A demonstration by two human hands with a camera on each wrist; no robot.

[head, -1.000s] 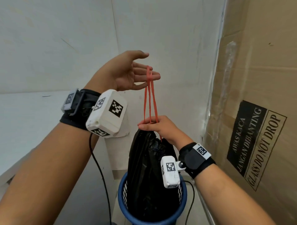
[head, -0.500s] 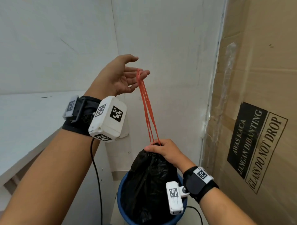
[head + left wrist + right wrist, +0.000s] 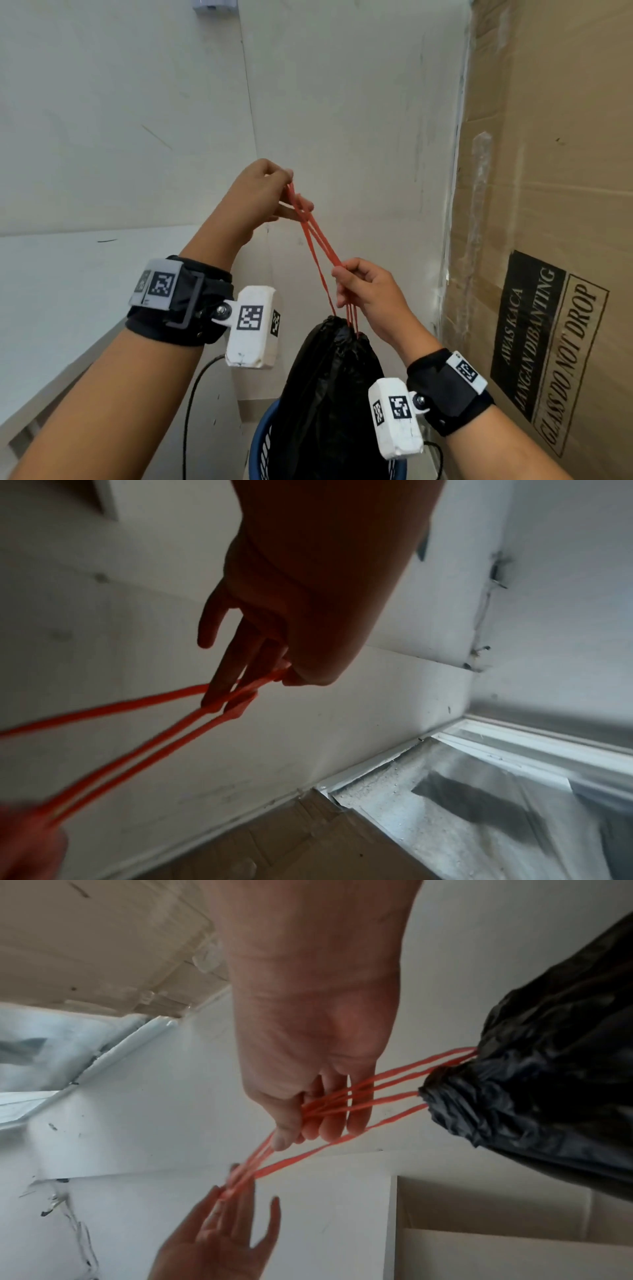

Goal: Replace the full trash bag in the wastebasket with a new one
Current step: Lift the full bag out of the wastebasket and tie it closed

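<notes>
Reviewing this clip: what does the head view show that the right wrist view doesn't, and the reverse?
Only the head view shows the blue wastebasket, the printed cardboard box and both wrist cameras. Only the right wrist view shows the underside of the right hand, with the orange drawstrings crossing its curled fingers before entering the bag's cinched neck. Both show the black trash bag, the drawstrings stretched between the two hands, and the left hand holding their far end.
</notes>
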